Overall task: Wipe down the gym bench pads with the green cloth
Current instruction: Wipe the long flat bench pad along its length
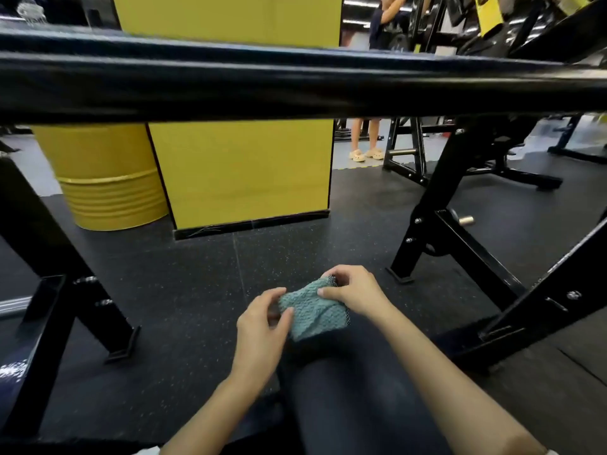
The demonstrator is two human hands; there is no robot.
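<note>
In the head view, a crumpled green textured cloth [312, 311] is held at the lower centre of the frame, above a dark-trousered knee [345, 389]. Its left edge is pinched between the thumb and curled fingers of the left hand [262, 326]; its upper right edge is gripped by the curled fingers of the right hand [353, 295]. A thick black horizontal bar [295, 83] is seen across the upper frame. A yellow ribbed drum [108, 178] and a yellow flat panel [243, 172] are seen at centre left on the black speckled rubber floor [184, 290]. A black steel frame leg [430, 205] is seen at right.
</note>
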